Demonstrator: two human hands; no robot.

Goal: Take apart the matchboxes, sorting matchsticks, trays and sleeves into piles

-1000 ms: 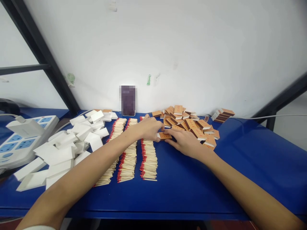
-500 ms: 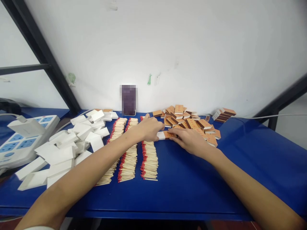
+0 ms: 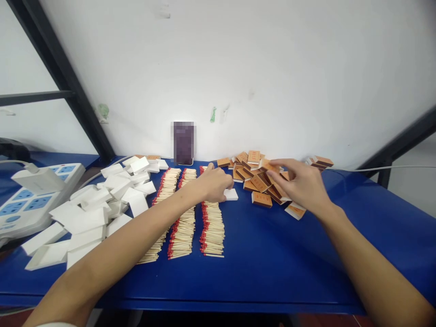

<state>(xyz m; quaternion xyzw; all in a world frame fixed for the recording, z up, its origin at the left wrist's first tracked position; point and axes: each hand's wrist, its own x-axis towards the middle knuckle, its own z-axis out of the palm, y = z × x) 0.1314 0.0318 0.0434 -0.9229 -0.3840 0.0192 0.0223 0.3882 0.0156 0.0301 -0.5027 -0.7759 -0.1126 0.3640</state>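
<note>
My left hand [image 3: 216, 183] reaches across the rows of matches, its fingers closed at the left end of a small white matchbox tray [image 3: 231, 195]. No orange sleeve shows around that tray, and my fingertips partly hide it. My right hand [image 3: 301, 184] is over the heap of orange-brown matchboxes [image 3: 259, 182], thumb and fingers pinching one orange matchbox [image 3: 268, 165] at the heap's upper side. Red-tipped matches [image 3: 213, 229] lie in long rows under and beside my left forearm.
Many white trays [image 3: 86, 220] are piled on the left of the blue table [image 3: 272, 263]. Beyond them is a power strip [image 3: 44, 195] with a plugged-in charger. A phone-like device [image 3: 184, 143] leans against the wall. A few stacked matchboxes [image 3: 320, 162] stand at the back right.
My right hand has moved right and up from the white tray to the heap, where it grips an orange matchbox. The orange piece beside the tray is gone from there. My left hand stays put.
</note>
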